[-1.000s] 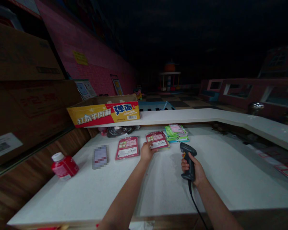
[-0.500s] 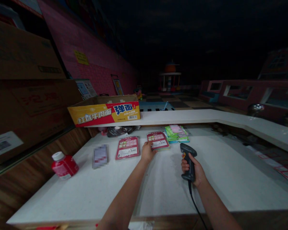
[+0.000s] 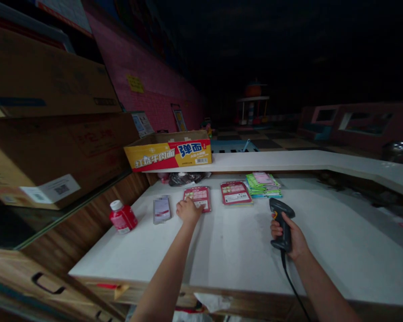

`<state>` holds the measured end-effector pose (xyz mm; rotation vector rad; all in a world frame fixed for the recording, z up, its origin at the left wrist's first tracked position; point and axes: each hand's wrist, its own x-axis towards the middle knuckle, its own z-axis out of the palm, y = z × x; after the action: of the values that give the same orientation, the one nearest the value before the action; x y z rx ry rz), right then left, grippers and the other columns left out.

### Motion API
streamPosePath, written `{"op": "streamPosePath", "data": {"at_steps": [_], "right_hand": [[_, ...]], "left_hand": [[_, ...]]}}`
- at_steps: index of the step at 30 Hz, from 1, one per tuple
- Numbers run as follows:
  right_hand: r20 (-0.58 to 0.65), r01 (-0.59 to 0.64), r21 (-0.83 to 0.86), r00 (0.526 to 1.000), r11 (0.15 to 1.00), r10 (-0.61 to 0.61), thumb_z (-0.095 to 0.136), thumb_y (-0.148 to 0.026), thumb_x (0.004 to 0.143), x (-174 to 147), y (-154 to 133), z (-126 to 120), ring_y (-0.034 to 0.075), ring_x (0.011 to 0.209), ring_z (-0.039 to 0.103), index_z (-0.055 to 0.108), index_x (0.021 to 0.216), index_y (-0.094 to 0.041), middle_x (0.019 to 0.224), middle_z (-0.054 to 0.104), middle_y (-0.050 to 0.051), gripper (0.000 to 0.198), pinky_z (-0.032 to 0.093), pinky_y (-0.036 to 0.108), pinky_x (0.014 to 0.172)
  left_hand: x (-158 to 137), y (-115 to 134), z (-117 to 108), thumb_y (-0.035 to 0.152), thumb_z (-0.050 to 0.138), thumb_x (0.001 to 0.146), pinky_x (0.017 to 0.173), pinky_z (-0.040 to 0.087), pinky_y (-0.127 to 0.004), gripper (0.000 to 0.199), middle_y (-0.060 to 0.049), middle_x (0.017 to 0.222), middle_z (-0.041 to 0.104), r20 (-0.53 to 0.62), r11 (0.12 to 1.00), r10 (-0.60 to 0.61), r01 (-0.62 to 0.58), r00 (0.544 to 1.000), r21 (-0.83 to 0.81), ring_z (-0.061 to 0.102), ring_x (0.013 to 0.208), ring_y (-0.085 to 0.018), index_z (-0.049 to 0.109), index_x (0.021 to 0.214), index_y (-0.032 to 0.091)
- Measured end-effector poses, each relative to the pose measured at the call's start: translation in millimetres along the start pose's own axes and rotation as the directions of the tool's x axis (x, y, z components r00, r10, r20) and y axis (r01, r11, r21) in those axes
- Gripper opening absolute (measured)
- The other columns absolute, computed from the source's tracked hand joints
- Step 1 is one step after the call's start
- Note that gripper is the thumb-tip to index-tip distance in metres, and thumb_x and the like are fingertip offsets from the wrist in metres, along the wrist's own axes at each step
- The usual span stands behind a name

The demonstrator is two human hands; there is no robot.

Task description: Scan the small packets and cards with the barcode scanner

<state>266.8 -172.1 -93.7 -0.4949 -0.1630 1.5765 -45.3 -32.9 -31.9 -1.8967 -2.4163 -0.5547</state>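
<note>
My right hand [image 3: 293, 237] is wrapped around the handle of a black barcode scanner [image 3: 282, 226], its head tilted up and its cord running down toward me. Over the lower part of a flat red-and-white package [image 3: 199, 193] rests my left hand [image 3: 189, 210], thumb and fingers apart, hiding that package's lower left. To its right lies a similar red package [image 3: 235, 193]. A pile of green and pink packets [image 3: 262, 183] sits beside that one. A phone [image 3: 161, 209], partly blurred out, lies left of my left hand.
A red bottle with a white cap [image 3: 123, 218] stands at the left of the white counter [image 3: 235, 250]. An open noodle carton [image 3: 171, 154] sits on the raised ledge [image 3: 272, 160] behind. Large cardboard boxes [image 3: 53, 138] are stacked on the left.
My left hand has moved from the right red package to the left one. The camera view has turned left. My right hand still holds the scanner.
</note>
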Motion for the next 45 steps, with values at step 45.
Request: {"op": "streamPosePath", "data": {"at_steps": [45], "right_hand": [[-0.060, 0.089, -0.788, 0.974, 0.609, -0.220, 0.078, -0.052, 0.068, -43, 59, 71, 0.009, 0.036, 0.048, 0.056, 0.086, -0.020, 0.051, 0.057, -0.006, 0.043, 0.035, 0.019, 0.032]], "left_hand": [[-28, -1, 64, 0.043, 0.085, 0.059, 0.092, 0.052, -0.046, 0.056, -0.011, 0.105, 0.073, 0.098, -0.304, 0.266, 0.180, 0.959, -0.936, 0.069, 0.099, -0.028, 0.063, 0.103, 0.015]]}}
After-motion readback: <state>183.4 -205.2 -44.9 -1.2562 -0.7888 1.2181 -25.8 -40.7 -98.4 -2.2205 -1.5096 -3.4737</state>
